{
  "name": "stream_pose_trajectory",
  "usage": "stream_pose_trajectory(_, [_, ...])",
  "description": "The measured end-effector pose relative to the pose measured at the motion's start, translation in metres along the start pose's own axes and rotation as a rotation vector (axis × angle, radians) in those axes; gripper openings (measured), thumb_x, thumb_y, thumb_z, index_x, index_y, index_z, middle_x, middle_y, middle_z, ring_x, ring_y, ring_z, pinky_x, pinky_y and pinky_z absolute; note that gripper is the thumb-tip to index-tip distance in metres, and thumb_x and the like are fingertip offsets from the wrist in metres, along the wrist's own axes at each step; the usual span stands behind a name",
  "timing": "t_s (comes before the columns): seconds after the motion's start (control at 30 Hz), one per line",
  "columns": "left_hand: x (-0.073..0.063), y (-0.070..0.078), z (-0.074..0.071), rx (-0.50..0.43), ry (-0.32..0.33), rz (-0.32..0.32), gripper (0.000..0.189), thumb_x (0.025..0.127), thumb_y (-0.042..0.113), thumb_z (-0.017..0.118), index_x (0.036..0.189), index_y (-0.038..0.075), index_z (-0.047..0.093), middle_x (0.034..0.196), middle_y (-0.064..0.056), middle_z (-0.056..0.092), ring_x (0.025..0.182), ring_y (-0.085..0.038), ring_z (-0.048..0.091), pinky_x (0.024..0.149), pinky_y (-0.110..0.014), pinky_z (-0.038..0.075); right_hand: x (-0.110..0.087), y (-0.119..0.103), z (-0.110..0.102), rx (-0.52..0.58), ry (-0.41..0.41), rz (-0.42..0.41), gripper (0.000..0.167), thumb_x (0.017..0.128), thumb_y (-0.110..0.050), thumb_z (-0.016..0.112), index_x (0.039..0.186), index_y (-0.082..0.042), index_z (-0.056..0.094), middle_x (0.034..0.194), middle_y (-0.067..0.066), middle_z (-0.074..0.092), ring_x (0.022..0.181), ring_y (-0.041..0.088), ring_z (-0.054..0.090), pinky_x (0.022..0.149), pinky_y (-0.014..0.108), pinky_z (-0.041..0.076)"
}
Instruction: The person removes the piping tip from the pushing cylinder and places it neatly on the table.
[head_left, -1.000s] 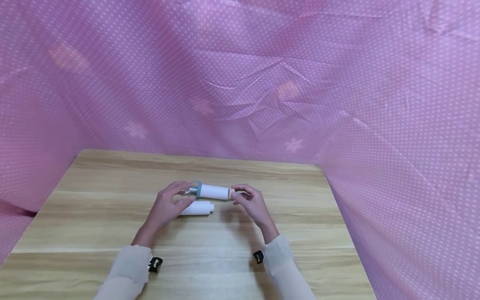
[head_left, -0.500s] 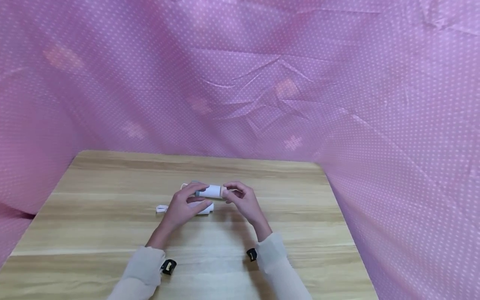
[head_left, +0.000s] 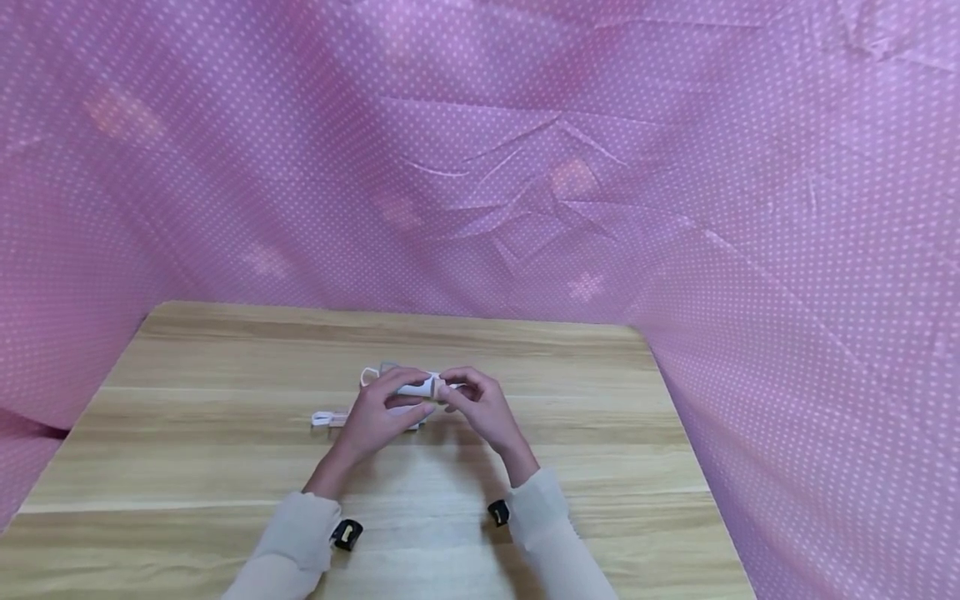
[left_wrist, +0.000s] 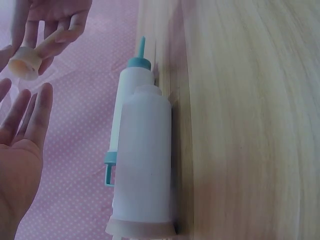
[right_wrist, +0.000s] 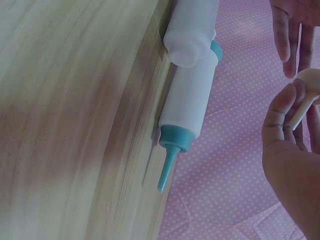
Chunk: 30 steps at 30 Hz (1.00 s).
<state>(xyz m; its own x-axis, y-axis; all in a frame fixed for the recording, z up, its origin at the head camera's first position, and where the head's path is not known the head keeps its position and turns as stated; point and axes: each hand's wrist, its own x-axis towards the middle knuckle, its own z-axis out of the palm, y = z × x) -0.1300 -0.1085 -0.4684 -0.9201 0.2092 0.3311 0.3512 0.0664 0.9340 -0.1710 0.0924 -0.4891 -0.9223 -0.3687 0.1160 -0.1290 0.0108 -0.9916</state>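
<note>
My right hand (head_left: 480, 408) pinches a small beige nozzle cap (right_wrist: 309, 80), seen with its hollow end in the left wrist view. My left hand (head_left: 378, 417) is just left of the cap, its fingers (left_wrist: 37, 115) extended, holding nothing. Below both hands two white dispensing bottles lie on their sides, close together. The far bottle (right_wrist: 187, 97) has a teal cap with a thin teal nozzle (right_wrist: 167, 170). The near bottle (left_wrist: 145, 160) has a bare neck at one end and a beige collar (left_wrist: 142, 228) at the other. In the head view my left hand partly covers both bottles.
A light wooden table (head_left: 225, 467) bears the bottles, lying near its middle. White loop handles (head_left: 321, 418) stick out at the left. Pink dotted cloth (head_left: 480, 167) hangs behind and at both sides of the table.
My left hand has moved right, over the bottles and toward the cap, uncovering the loop handles at the left. My right hand, still pinching the cap, has shifted slightly left.
</note>
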Motion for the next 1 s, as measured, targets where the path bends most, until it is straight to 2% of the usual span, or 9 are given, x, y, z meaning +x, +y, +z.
stream_pose_trajectory(0.27, [0.000, 0.002, 0.003, 0.016, -0.002, -0.005, 0.040, 0.086, -0.008, 0.076, 0.124, -0.010, 0.063, 0.127, -0.025, 0.059, 0.115, -0.048, 0.059, 0.094, -0.038, 0.056, 0.001, 0.000, 0.003, -0.002, -0.026, 0.037, 0.025, 0.100, -0.003, 0.062, 0.121, 0.009, 0.064, 0.117, 0.021, 0.066, 0.085, 0.022, 0.065, 0.079, 0.034, 0.059])
stream_pose_trajectory(0.4, [0.001, 0.004, 0.004, 0.040, 0.000, 0.007, 0.040, 0.086, -0.008, 0.076, 0.123, -0.011, 0.063, 0.126, -0.026, 0.059, 0.114, -0.044, 0.060, 0.093, -0.047, 0.055, -0.004, -0.016, 0.006, 0.009, -0.037, 0.039, 0.024, 0.099, -0.002, 0.063, 0.120, 0.011, 0.063, 0.114, 0.020, 0.066, 0.084, 0.018, 0.066, 0.080, 0.034, 0.059])
stream_pose_trajectory(0.5, [0.003, -0.003, 0.004, 0.055, 0.001, 0.022, 0.038, 0.086, -0.008, 0.076, 0.122, -0.012, 0.063, 0.125, -0.027, 0.060, 0.113, -0.044, 0.061, 0.092, -0.054, 0.054, -0.007, -0.027, 0.008, 0.018, -0.042, 0.031, 0.023, 0.098, -0.001, 0.063, 0.118, 0.012, 0.063, 0.112, 0.018, 0.067, 0.084, 0.014, 0.066, 0.081, 0.039, 0.060])
stream_pose_trajectory(0.57, [0.004, -0.013, 0.004, 0.067, 0.004, 0.027, 0.037, 0.086, -0.008, 0.076, 0.121, -0.011, 0.065, 0.125, -0.026, 0.060, 0.112, -0.043, 0.061, 0.092, -0.054, 0.055, -0.007, -0.027, 0.009, 0.023, -0.047, 0.030, 0.023, 0.098, -0.001, 0.063, 0.118, 0.012, 0.063, 0.112, 0.017, 0.067, 0.085, 0.015, 0.066, 0.083, 0.045, 0.059])
stream_pose_trajectory(0.73, [0.004, -0.029, 0.003, 0.094, 0.007, 0.045, 0.034, 0.086, -0.004, 0.078, 0.119, -0.005, 0.068, 0.122, -0.019, 0.063, 0.111, -0.038, 0.063, 0.091, -0.045, 0.057, -0.005, -0.015, 0.007, 0.018, -0.060, 0.047, 0.024, 0.099, -0.001, 0.063, 0.119, 0.010, 0.063, 0.112, 0.016, 0.067, 0.086, 0.016, 0.066, 0.086, 0.053, 0.057])
stream_pose_trajectory(0.87, [0.003, -0.034, 0.003, 0.094, 0.003, 0.063, 0.031, 0.087, 0.001, 0.079, 0.117, 0.001, 0.071, 0.120, -0.012, 0.065, 0.109, -0.031, 0.065, 0.090, -0.040, 0.058, -0.002, 0.001, 0.005, 0.021, -0.066, 0.054, 0.024, 0.099, -0.001, 0.062, 0.120, 0.010, 0.062, 0.112, 0.018, 0.067, 0.086, 0.015, 0.067, 0.086, 0.057, 0.056])
stream_pose_trajectory(1.0, [0.003, -0.035, 0.003, 0.105, 0.002, 0.084, 0.030, 0.088, 0.006, 0.080, 0.116, 0.003, 0.072, 0.120, -0.009, 0.066, 0.108, -0.029, 0.066, 0.089, -0.035, 0.058, -0.003, 0.005, 0.003, 0.011, -0.060, 0.046, 0.025, 0.099, -0.004, 0.064, 0.121, 0.008, 0.063, 0.112, 0.017, 0.068, 0.086, 0.015, 0.067, 0.085, 0.054, 0.057])
